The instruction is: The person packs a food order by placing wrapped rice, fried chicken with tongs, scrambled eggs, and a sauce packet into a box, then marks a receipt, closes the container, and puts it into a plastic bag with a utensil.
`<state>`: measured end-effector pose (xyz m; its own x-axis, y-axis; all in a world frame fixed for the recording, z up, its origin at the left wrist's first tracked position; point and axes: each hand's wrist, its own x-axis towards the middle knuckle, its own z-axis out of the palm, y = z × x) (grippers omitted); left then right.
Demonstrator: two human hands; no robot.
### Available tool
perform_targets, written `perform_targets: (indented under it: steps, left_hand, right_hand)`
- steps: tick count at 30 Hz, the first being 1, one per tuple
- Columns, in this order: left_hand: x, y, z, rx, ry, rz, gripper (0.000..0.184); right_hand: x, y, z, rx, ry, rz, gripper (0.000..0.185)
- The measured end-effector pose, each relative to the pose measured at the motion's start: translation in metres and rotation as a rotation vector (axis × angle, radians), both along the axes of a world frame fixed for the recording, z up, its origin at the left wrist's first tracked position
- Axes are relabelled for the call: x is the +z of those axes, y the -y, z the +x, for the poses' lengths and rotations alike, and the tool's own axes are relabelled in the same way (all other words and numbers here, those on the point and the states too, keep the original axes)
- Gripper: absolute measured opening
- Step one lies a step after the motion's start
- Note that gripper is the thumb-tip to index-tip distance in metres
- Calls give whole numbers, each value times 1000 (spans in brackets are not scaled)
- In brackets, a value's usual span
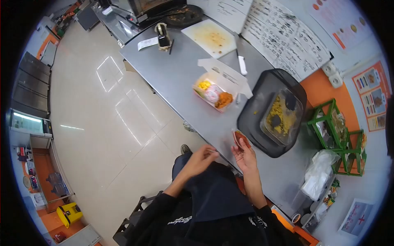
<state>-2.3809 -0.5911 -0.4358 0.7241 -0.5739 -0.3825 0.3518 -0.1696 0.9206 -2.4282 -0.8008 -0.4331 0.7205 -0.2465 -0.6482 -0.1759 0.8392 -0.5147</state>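
Note:
In the head view, my right hand (246,156) holds a small cup of reddish-brown sauce (241,139) over the counter's front edge. My left hand (201,160) is in front of my apron, its fingers pinched together; whatever they hold, if anything, is too small to name. Beyond the hands an open takeaway box (221,85) stands on the steel counter (176,78), with yellow corn, a white-and-pink wrapped piece and an orange-brown fried piece inside. To its right, a clear container (281,117) of yellow food rests on a dark tray (254,98).
A white cutting board (209,37) and a white-handled knife (242,65) lie farther back. Green baskets (328,125) and a plastic bag (320,172) stand at the right. A dark dispenser (163,36) is at the counter's far left.

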Motion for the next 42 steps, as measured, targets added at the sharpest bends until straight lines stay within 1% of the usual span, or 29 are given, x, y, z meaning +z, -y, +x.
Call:
perform_targets:
  steps: [1,3,6,7,9,11,14,15,17,19,20,22,24,25,26,28,29,32,33,36,37,39,40,42]
  left_hand:
    - [-13,-30,8,48,3,6,35]
    - [-23,-85,23,172,-33,18,34]
    - [-23,-151,41,332,-85,173,33]
    - [-24,-167,47,364,-98,198,33]
    - [-30,-188,56,425,-136,240,32]
    - [-43,-198,68,417,-124,260,32]
    - [-57,-195,83,399,-133,263,34]
    - [-61,-190,90,387,-127,261,34]
    - [-62,-176,103,399,-117,237,33]
    - [-51,-156,119,343,64,308,31]
    - [-42,-144,131,311,157,343,30]
    - [-26,-111,167,226,282,325,29]
    - [-19,-72,210,139,557,311,32]
    - [-14,-51,232,57,622,362,31]
    - [-11,-33,257,-26,689,413,30]
    - [-38,-9,303,-209,850,471,25]
    - [-38,0,317,-272,839,472,22]
    - [-38,19,348,-431,828,427,18]
    - [-41,20,353,-464,824,389,17]
    - [-47,16,365,-528,811,257,18]
    - [-48,14,369,-544,807,207,19]
    - [-49,12,375,-586,646,178,23]
    - [-49,10,378,-593,566,166,25]
    - [-53,8,374,-567,637,53,30]
  right_hand:
    - [1,-13,11,28,-5,16,22]
    - [7,-32,35,92,-12,45,27]
    - [9,-45,63,143,100,-4,28]
    - [11,-48,73,133,101,-60,34]
    - [14,-50,93,166,91,-338,38]
    - [11,-37,114,213,49,-587,44]
    - [15,-19,157,308,1,-917,39]
    - [20,-19,171,311,-21,-967,34]
    - [10,-8,197,337,18,-1085,30]
    - [-2,0,211,335,87,-1229,28]
    - [-6,1,213,344,74,-1246,27]
    - [-12,2,211,364,48,-1288,26]
    - [-32,-10,206,279,171,-1275,24]
    - [-42,-17,205,237,233,-1269,24]
    - [-50,-20,207,253,236,-1349,21]
    - [-64,-30,207,292,228,-1502,16]
    - [-61,-38,208,284,164,-1512,18]
    - [-58,-47,222,339,165,-1850,21]
    - [-55,-52,223,342,109,-1804,21]
    - [-32,-68,231,406,-38,-1779,20]
    - [-35,-71,234,371,-33,-1714,19]
    - [-45,-73,234,311,-22,-1592,18]
    - [-48,-72,233,328,-97,-1643,17]
    - [-53,-74,237,381,-205,-1742,15]
